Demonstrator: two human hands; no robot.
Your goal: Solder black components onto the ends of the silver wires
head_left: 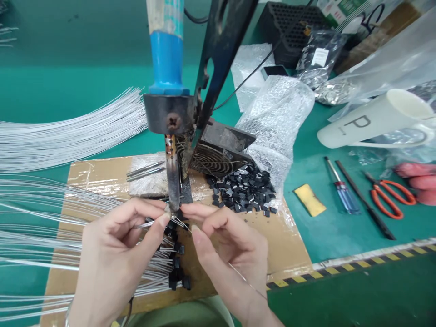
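- The left hand (116, 254) is pinching a thin wire (150, 223) between thumb and forefinger, just under the iron tip (173, 190).
- The right hand (231, 254) is pinching a second wire (245, 280) at the same spot; this wire is running back over the palm toward the wrist.
- Both sets of fingertips are meeting right at the tip, almost touching each other.
- The iron (166, 59), with its blue handle, is hanging upright in a black clamp (170, 113) on a dark stand (221, 41).
- Finished wires with black parts (177, 265) on their ends are lying on the cardboard (282, 245) between the hands.
- A pile of loose black parts (243, 187) is sitting on the cardboard to the right of the stand, beside a bubble-wrap bag (275, 113).
- A small fan (220, 152) is leaning behind the tip.
- Bundles of bare wires (68, 129) are fanning across the left of the green desk (323, 227).
- A yellow sponge (309, 200), a screwdriver (342, 190) and red scissors (388, 195) are lying well to the right, with a white mug (374, 119) on its side behind them.
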